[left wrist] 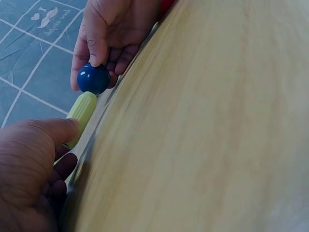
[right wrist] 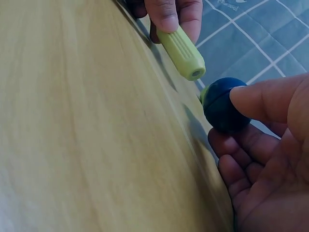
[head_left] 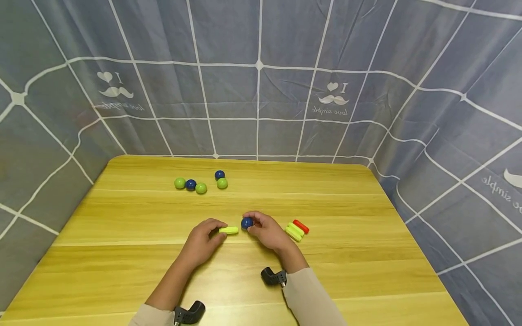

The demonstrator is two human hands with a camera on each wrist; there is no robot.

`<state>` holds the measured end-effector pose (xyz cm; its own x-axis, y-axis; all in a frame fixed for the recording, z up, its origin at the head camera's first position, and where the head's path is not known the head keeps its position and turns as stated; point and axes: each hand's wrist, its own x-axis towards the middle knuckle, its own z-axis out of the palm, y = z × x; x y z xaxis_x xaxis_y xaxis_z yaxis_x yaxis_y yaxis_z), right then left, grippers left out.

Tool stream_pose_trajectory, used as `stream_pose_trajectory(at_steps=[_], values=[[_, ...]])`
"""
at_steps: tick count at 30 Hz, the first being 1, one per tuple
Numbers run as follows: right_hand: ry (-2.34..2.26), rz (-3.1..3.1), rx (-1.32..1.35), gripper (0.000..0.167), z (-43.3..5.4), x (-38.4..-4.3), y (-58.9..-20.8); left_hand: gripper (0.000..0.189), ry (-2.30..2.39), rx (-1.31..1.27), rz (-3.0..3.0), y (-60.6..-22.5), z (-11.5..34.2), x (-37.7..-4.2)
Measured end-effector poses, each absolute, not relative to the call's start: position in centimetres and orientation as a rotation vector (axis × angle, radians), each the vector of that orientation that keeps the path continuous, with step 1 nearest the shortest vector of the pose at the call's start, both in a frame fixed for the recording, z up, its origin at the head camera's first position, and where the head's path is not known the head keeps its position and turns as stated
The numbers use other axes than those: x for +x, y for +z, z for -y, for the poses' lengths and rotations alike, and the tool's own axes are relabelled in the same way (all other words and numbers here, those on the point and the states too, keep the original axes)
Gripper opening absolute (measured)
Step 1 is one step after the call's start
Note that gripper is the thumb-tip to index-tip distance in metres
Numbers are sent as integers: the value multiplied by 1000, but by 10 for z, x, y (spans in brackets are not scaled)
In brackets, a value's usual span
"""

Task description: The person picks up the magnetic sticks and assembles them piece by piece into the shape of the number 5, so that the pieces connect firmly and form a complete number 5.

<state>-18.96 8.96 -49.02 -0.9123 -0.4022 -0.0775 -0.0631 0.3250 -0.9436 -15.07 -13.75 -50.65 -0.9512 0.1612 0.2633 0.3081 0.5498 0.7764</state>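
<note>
Your left hand [head_left: 202, 238] pinches a ribbed yellow-green stick [head_left: 229, 230], its near end hidden under your fingers; your right hand [head_left: 267, 231] pinches a glossy dark blue ball [head_left: 246, 222] just right of the stick's open tip, near the table [head_left: 122, 271] middle. Farther off lie five green and blue balls [head_left: 200, 188].

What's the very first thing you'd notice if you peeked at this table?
Two hands meet at the middle of the wooden table: the left hand pinches a yellow-green stick, and the right hand holds a dark blue ball close to its tip. Farther back lies a cluster of green and blue balls, and just right of the hands sit two yellow-green sticks and a red one.
</note>
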Motion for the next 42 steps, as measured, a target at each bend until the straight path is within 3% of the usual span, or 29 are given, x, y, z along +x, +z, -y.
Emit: stream_pose_trajectory(at_steps=[20,42], values=[[-1475,-2333,-614,31,-92,-184,-489,18,-1384,-416,2562,-507,136,-150],[-1406,-2399,-634,29,-90,-183,-491,17,-1357,-403,2582,-507,135,-149]])
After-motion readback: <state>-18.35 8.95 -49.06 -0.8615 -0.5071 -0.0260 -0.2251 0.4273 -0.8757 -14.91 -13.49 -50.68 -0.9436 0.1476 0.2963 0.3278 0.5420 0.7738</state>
